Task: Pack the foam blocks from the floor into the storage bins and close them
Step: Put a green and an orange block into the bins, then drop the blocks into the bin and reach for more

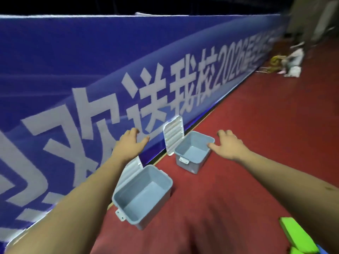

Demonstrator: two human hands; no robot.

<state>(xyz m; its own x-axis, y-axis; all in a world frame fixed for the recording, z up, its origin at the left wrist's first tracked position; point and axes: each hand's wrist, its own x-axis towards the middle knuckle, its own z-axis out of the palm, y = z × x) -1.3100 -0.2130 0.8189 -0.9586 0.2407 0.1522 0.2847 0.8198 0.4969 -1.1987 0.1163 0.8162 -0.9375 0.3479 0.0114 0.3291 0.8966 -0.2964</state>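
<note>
I see green foam blocks (297, 235) at the floor's (256, 125) near right edge, well apart from both bins. The near bin (135, 223) and far bin (192, 166) stand open along the floor's left edge, each white lid (173, 134) tipped up against the blue banner (91, 70). My left hand (131, 142) is released, fingers spread, over the banner's foot; my right hand (229, 145) is released too, holding nothing, thumb by the far bin's rim, though contact I cannot tell.
</note>
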